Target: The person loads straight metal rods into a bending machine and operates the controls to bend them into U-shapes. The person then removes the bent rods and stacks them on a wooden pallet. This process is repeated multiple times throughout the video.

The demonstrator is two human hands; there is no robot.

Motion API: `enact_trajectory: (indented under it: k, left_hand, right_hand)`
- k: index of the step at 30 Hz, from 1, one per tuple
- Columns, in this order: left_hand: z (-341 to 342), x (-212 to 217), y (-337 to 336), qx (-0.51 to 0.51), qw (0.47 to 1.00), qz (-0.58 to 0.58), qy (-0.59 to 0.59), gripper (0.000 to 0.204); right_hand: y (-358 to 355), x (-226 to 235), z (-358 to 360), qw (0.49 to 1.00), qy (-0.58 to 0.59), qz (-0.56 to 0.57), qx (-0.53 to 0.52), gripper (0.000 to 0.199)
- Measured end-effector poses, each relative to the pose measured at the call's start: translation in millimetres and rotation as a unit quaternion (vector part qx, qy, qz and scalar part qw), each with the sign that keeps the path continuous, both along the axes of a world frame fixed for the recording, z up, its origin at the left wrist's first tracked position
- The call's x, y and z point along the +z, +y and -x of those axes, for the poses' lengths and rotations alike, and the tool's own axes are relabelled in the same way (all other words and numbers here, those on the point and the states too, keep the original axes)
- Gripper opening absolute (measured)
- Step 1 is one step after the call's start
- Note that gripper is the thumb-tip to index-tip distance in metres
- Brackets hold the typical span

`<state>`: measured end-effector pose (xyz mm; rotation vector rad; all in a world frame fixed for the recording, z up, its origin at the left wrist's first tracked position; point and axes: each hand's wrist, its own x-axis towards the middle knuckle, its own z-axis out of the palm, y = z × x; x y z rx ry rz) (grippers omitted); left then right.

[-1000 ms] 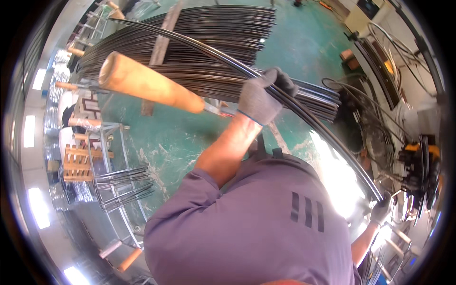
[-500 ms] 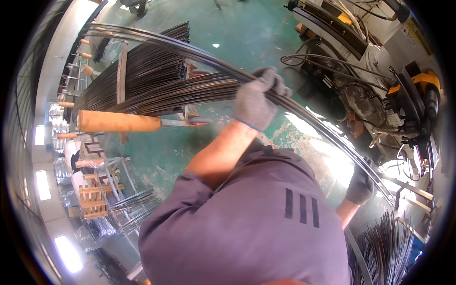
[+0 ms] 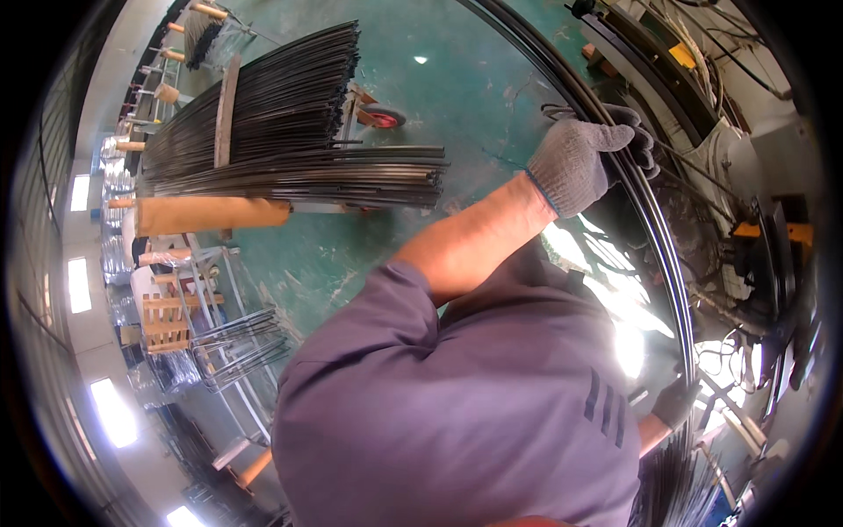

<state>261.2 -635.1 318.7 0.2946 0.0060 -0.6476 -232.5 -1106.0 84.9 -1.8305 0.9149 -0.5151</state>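
Several long, dark metal rods (image 3: 657, 228) lie bundled together in my two hands. They run from the top edge of the head view down to the lower right, looking curved near the rim. My left hand (image 3: 580, 162), in a grey knit glove, is closed round the bundle at its upper part, with the arm reaching forward and right. Lower down, at the right of my body, my right hand (image 3: 674, 402) in a grey glove is wrapped round the same rods. Its fingers are partly hidden, and the rods' lower ends merge with other rods there.
A wide stack of dark rods (image 3: 290, 97) lies at the left, a wooden bar (image 3: 226, 110) across it. An orange-brown roller (image 3: 211, 215) is beside it, and a red wheel (image 3: 382, 117) behind. Machinery with cables (image 3: 702, 211) fills the right. More rods (image 3: 663, 483) are at lower right.
The rods have swung from pointing far left to pointing forward, away from the stack. My left hand has moved right and slightly forward with them; my right hand sits slightly lower.
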Motion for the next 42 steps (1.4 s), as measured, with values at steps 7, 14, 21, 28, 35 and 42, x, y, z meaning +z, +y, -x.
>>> enact_trajectory:
  k: [7,14,21,28,35,42]
  left_hand:
    - [-18,-36,-26,0.029,0.995,-0.088,0.042,0.025]
    - [-13,-34,-79,0.046,0.979,-0.190,0.064,0.026]
    - [17,-37,-93,0.017,0.963,-0.252,-0.094,0.016]
    - [-65,4,-101,-0.029,0.978,-0.165,-0.128,0.034]
    - [-169,-1,-115,0.015,0.956,-0.230,-0.182,0.030]
    - [-244,-30,-165,0.064,0.926,-0.369,-0.048,0.030]
  right_hand:
    - [-18,50,-56,0.931,0.287,0.224,-0.004,0.043]
    - [27,94,-78,0.895,0.358,0.265,0.030,0.040]
    - [-53,60,-79,0.874,-0.272,-0.382,-0.129,0.045]
    - [-59,135,-85,0.964,-0.178,-0.108,-0.162,0.047]
    - [-81,175,-110,0.952,-0.256,-0.114,-0.126,0.041]
    - [-120,161,-187,0.901,-0.345,-0.137,-0.226,0.031]
